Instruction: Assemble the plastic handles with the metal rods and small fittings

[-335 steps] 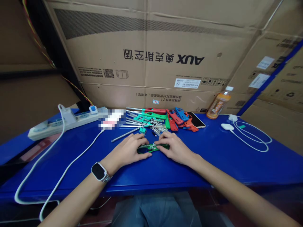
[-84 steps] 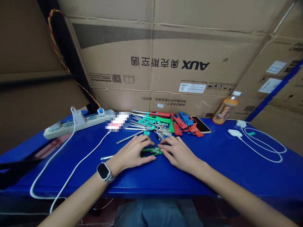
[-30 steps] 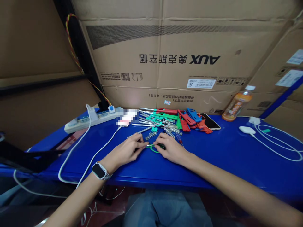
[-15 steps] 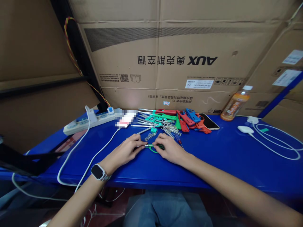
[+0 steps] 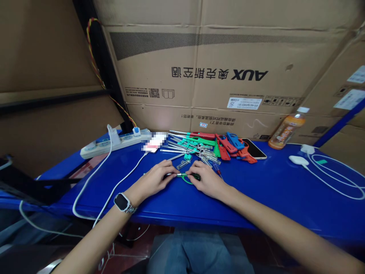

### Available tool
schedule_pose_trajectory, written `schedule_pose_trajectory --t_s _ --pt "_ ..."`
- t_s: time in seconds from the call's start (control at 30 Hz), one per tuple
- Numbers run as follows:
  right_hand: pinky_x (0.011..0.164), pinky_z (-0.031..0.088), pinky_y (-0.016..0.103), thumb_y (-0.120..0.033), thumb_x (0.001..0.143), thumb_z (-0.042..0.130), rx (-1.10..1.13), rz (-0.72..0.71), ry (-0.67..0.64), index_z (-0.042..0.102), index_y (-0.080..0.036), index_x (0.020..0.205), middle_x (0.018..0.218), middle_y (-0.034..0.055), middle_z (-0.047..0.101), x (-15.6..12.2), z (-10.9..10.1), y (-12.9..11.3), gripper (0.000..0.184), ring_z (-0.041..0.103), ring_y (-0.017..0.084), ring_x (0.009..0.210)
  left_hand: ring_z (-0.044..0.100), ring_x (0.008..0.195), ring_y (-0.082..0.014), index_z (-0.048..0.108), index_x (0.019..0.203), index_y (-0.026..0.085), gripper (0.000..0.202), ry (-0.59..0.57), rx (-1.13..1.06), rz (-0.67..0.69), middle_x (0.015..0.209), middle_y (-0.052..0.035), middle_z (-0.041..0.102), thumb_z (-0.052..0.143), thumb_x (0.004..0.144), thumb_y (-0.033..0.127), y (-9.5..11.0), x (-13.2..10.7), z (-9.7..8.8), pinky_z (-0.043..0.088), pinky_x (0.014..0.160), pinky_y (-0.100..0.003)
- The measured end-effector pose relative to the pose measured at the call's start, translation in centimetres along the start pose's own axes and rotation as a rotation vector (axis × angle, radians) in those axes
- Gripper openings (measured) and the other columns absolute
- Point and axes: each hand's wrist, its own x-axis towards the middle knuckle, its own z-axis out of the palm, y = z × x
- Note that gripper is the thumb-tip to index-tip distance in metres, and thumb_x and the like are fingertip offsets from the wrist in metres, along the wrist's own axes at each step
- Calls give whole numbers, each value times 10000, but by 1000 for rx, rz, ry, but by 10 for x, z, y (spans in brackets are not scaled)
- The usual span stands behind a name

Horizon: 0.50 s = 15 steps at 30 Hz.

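Both hands hold a green long-nosed lighter low over the table's front half. My left hand pinches its metal tube, fingers closed. My right hand is closed around the green handle, hiding most of it; a green loop shows below. Just beyond lie a clear tank-like part and a thin red-handled tool. Behind them is a pile of metal tubes with turquoise pieces. A red long-nosed lighter lies along its back. Red handle shells and a blue handle shell sit at its right.
A power strip and a charging phone stand at the left, with white cables trailing forward. Another phone, an orange drink bottle and a white charger are at the right. A cardboard wall rises behind.
The view has shifted slightly, so the scene sits a little further right. Both hands keep their hold on the green lighter, with hardly any movement of their own.
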Motion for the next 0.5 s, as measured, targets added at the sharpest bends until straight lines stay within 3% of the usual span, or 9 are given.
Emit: schedule_pose_trajectory --t_s 0.13,0.33,0.5 --pt "836 473 331 -149 905 580 -3 3 -2 685 -192 912 930 51 609 0 0 0 114 590 187 905 584 960 -208 689 1061 208 273 -4 -7 16 977 -67 631 441 1015 312 1 0 0 479 871 -326" --pt "810 470 323 -156 910 568 -12 -4 -1 682 -192 897 914 47 603 0 0 0 120 587 181 882 553 911 -201 662 901 188 300 -30 63 13 932 -60 576 418 1023 312 0 0 1 469 805 -314" --pt "833 473 329 -148 906 569 -2 3 -7 686 -186 921 934 53 608 0 -1 0 124 590 185 900 561 919 -200 677 915 194 264 -29 85 23 938 -59 579 444 1008 277 1 -1 0 475 810 -312"
